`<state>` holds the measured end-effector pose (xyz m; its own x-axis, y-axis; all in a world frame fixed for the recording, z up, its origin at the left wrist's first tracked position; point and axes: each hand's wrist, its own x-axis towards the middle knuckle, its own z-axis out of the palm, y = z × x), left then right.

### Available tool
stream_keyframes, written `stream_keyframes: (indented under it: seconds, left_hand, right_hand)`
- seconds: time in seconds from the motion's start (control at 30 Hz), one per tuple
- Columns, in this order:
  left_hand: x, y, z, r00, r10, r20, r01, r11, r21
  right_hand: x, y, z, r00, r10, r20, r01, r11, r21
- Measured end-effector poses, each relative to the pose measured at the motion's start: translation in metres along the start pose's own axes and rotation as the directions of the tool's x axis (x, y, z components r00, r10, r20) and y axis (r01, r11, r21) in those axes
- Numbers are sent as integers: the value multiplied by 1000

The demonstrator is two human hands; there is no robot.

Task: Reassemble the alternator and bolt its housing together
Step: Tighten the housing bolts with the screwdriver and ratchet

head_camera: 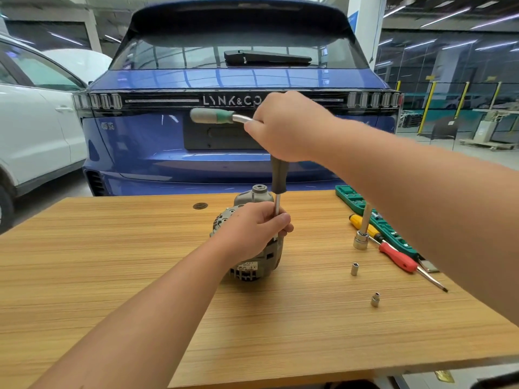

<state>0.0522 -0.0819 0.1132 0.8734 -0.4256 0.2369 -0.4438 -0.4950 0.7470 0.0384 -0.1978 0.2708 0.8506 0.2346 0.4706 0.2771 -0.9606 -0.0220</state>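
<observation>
A grey metal alternator point(254, 265) stands on the wooden table point(140, 276), pulley end up. My left hand point(252, 230) wraps over its upper side and pinches the thin steel shaft point(277, 204) of a driver tool that stands vertically on the housing. Higher up, my right hand point(283, 127) grips the top of the tool's dark grey handle point(278, 175) together with a ratchet whose grey-green handle point(213, 116) sticks out to the left. The tool's tip and the bolt under it are hidden by my left hand.
Right of the alternator lie a socket on an extension bar point(362, 234), two small loose sockets point(354, 268) point(375, 299), a yellow screwdriver point(362, 224), a red screwdriver point(401, 261) and a green socket tray point(376, 220). A blue car point(238, 80) is parked just behind the table.
</observation>
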Motion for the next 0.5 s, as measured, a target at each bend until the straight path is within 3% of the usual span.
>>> stream_keyframes:
  seconds: [0.07,0.1,0.17,0.27,0.3,0.33,0.37,0.4,0.43,0.47,0.5]
  left_hand:
    - [0,0,0,1000,2,6,-2,1000,1]
    - [0,-1,0,1000,3,9,-2,1000,-2]
    - [0,-1,0,1000,4,9,-4,1000,-11]
    - [2,-2,0,1000,13,-1,-13,1000,-24]
    - [3,-2,1,1000,16,-6,-16,1000,-25]
    - [4,-2,1,1000,15,-6,-15,1000,-24]
    - [4,-2,1,1000,13,-3,-13,1000,-19]
    - [5,-2,2,1000,11,-3,-12,1000,-16]
    - [6,-3,2,1000,11,-4,-11,1000,-16]
    - [6,-3,2,1000,11,-5,-12,1000,-17]
    - [6,-3,2,1000,14,-6,-14,1000,-17]
  right_hand:
    - [3,-1,-9,975,151,165,-194,937,291]
    - [2,0,-12,941,189,283,-311,813,493]
    - [-4,5,-10,874,143,465,-483,370,794]
    - [-10,6,18,880,170,443,-397,-247,884]
    - [-10,3,29,879,255,404,-297,-372,880]
    - [-11,1,38,868,362,340,-177,-415,893]
    - [-13,-1,43,849,467,246,-58,-380,923]
    - [-16,-1,49,835,541,95,47,-242,969]
    - [-19,1,53,819,556,-145,133,61,989]
    - [-22,7,56,798,445,-407,193,451,872]
    - [-25,12,59,779,233,-582,241,746,620]
